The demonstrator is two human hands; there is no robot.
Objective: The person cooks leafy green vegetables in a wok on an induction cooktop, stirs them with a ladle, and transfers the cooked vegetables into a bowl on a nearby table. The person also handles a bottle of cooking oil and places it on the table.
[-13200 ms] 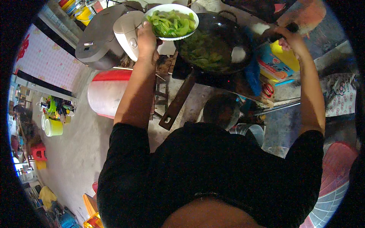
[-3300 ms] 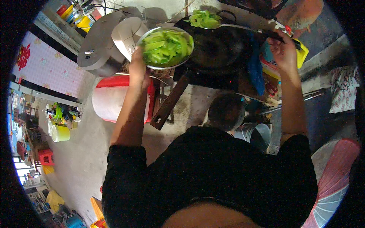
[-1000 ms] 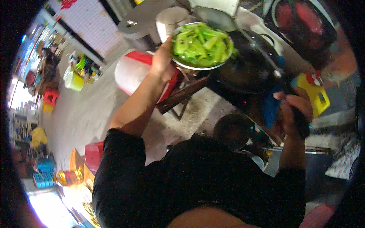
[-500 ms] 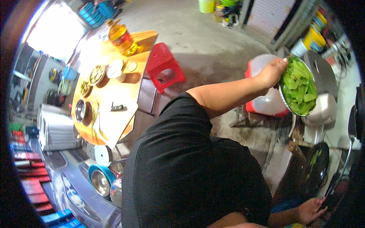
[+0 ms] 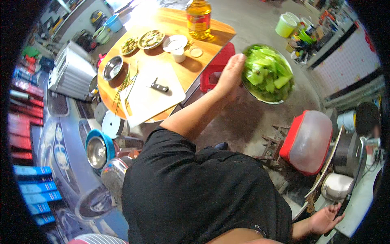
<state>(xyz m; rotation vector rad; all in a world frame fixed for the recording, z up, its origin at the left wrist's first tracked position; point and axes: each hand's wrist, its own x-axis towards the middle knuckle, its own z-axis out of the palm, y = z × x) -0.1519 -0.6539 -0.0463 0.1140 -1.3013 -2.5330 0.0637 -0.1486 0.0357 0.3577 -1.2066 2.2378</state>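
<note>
Two hands were occupied: the left hand (image 5: 232, 73) clasped the edge of a round dish (image 5: 271, 101) of green vegetables (image 5: 266, 74) just to its right, likely weighty, its contents soft and slippery, best held by the rim. The right hand (image 5: 323, 221) gripped a utensil (image 5: 345, 202), long axis pointing forward.

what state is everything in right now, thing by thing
left hand, closed on the dish rim
right hand, closed on the utensil
dish, held up, heaped with greens
greens, cut into pieces
bottle, upright, yellow liquid inside
knife, lying on the board
board, flat on the table
cup, upright
stool, upright
basin, holding a steel bowl
</note>
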